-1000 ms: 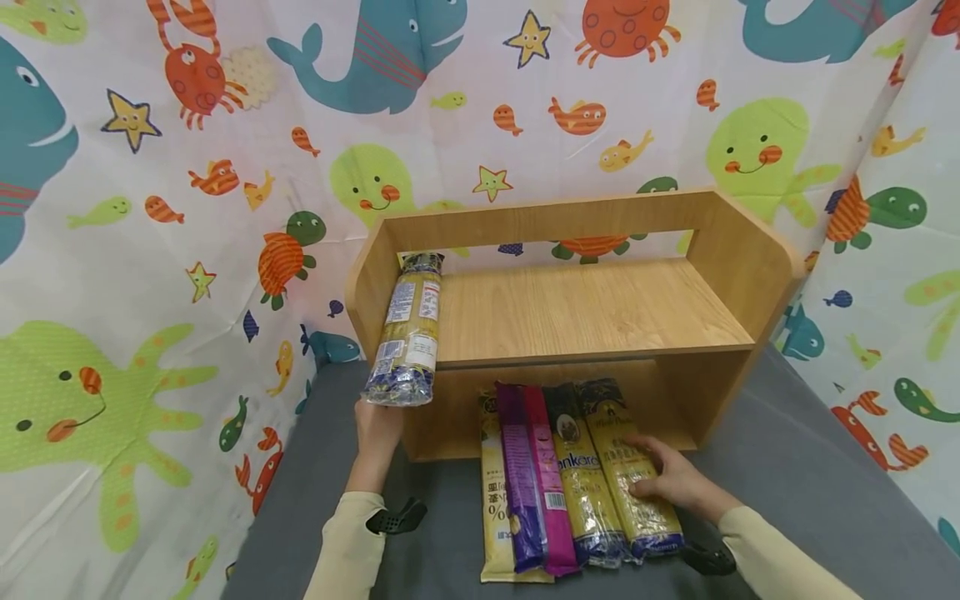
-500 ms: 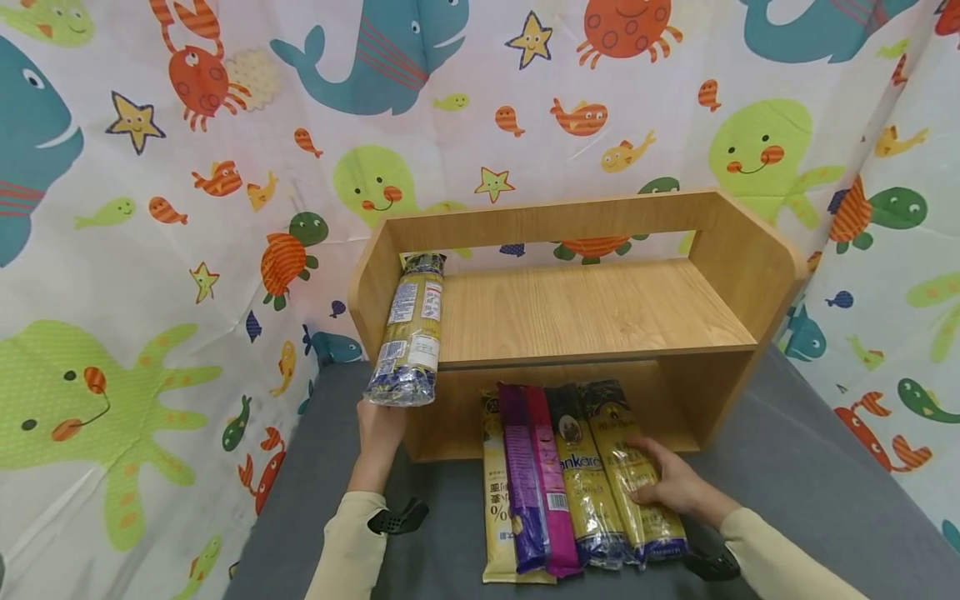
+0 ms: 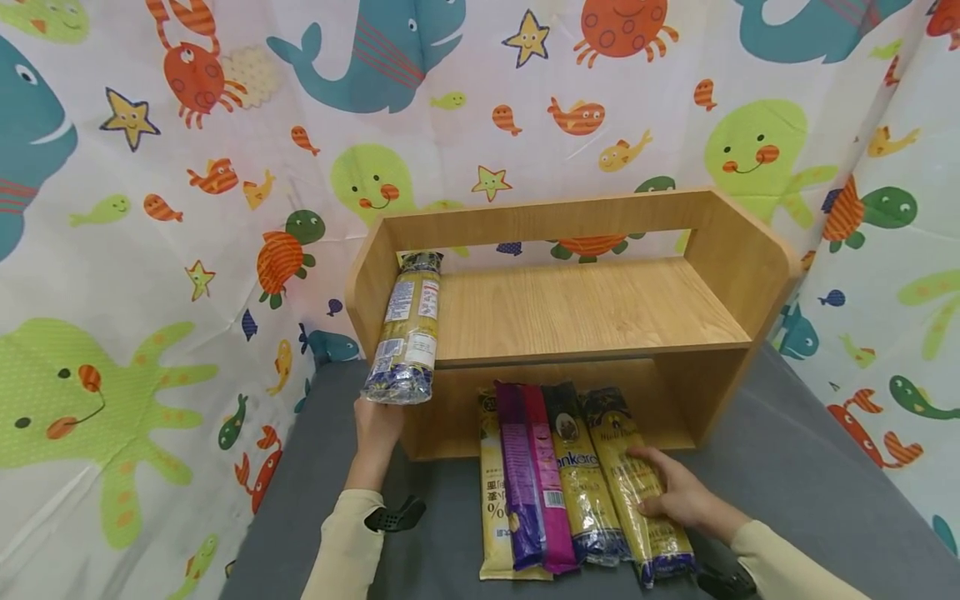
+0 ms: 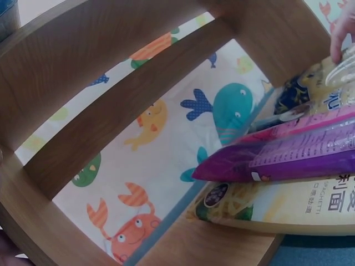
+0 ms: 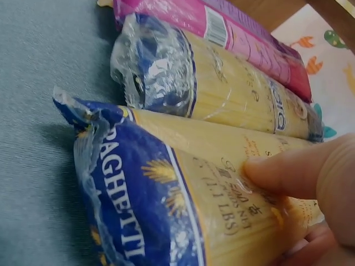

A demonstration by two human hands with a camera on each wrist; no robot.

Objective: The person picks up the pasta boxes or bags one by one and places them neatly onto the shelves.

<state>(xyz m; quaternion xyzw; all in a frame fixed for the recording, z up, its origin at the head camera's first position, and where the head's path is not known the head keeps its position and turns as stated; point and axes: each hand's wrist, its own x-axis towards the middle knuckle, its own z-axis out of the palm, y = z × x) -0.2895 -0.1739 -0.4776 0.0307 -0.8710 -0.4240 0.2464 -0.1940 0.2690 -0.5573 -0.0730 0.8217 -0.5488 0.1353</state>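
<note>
My right hand (image 3: 678, 496) grips the rightmost spaghetti packet (image 3: 626, 475), yellow with a dark top and blue end. In the right wrist view, the thumb presses on the spaghetti packet's clear wrap (image 5: 222, 221) and other fingers curl at its side. Beside it lie another yellow pasta packet (image 3: 588, 492), a purple-and-pink packet (image 3: 534, 475) and a cream spaghetti packet (image 3: 495, 500). My left hand (image 3: 377, 429) is at the shelf's left front, below the end of a pasta packet (image 3: 408, 333) on the upper board; its fingers are hidden.
The two-level wooden shelf (image 3: 585, 312) stands on a grey tabletop (image 3: 772, 467). The row of packets leans into its lower level. Behind hangs a curtain (image 3: 480, 125) printed with sea animals. Black straps circle both wrists.
The rightmost spaghetti packet has slid slightly right and towards me with my right hand, widening the gap to its neighbour. My left hand stays in place.
</note>
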